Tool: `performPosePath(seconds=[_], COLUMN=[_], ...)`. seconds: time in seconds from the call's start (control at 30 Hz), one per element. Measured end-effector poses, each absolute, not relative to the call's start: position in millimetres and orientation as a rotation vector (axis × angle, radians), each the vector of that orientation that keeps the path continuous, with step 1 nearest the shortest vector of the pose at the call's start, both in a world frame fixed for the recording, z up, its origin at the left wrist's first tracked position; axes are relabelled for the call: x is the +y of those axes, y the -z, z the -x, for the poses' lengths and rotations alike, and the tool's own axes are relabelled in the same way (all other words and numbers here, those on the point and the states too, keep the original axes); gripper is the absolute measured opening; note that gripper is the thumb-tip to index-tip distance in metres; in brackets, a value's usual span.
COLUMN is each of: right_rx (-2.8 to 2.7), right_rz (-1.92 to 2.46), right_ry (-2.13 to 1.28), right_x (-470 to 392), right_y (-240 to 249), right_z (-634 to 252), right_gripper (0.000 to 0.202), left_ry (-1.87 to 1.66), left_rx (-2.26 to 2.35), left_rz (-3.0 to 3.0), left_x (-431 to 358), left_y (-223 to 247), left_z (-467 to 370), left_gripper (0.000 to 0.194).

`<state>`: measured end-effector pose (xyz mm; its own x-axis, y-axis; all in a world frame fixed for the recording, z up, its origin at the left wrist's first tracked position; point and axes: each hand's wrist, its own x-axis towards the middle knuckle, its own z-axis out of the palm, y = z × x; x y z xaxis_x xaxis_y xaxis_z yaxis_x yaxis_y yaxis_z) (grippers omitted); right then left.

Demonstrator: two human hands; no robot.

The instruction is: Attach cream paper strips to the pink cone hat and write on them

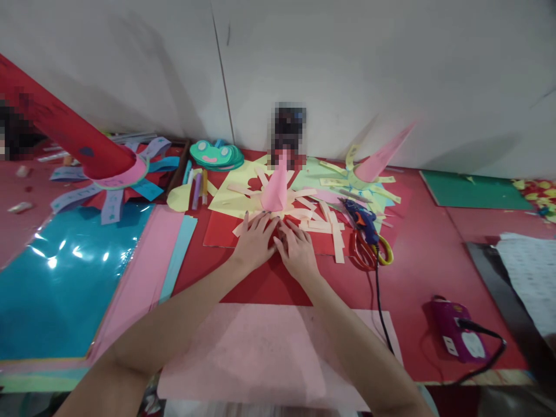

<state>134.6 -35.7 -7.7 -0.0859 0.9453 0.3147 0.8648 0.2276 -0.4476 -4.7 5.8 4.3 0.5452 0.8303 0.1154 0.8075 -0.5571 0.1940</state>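
A pink paper cone [275, 191] stands upright in front of me, with peach paper strips [322, 225] fanned around its base. My left hand [257, 238] lies palm down at the near side of the cone, its fingers stretched forward over the strips. Beside it, my right hand [299, 249] has its thumb and fingers apart, fingertips near the cone's base and close to the left hand. Nothing shows in either hand. Under the strips is a red sheet [217, 231], with a pale yellow sheet [232, 188] behind.
A blue glue gun [364, 220] and yellow-handled scissors [386, 252] lie right, near a purple power adapter [458, 330]. A second pink cone [386, 153] leans behind them. Left are a large red cone [69, 127], green frog-face cutouts [212, 155] and a shiny blue packet [65, 284].
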Motion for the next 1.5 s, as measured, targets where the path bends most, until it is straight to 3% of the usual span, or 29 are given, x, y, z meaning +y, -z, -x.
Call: performPosePath(seconds=[1.5], right_rx=[-1.906], right_rz=[1.656], right_ry=[-0.265], right_x=[-35.5], right_y=[3.8], right_z=[-136.1], right_gripper=[0.032], left_ry=[-0.277], left_rx=[1.454], left_rz=[-2.685], left_x=[6.4], left_y=[-9.2], left_z=[-3.4], left_gripper=[0.047])
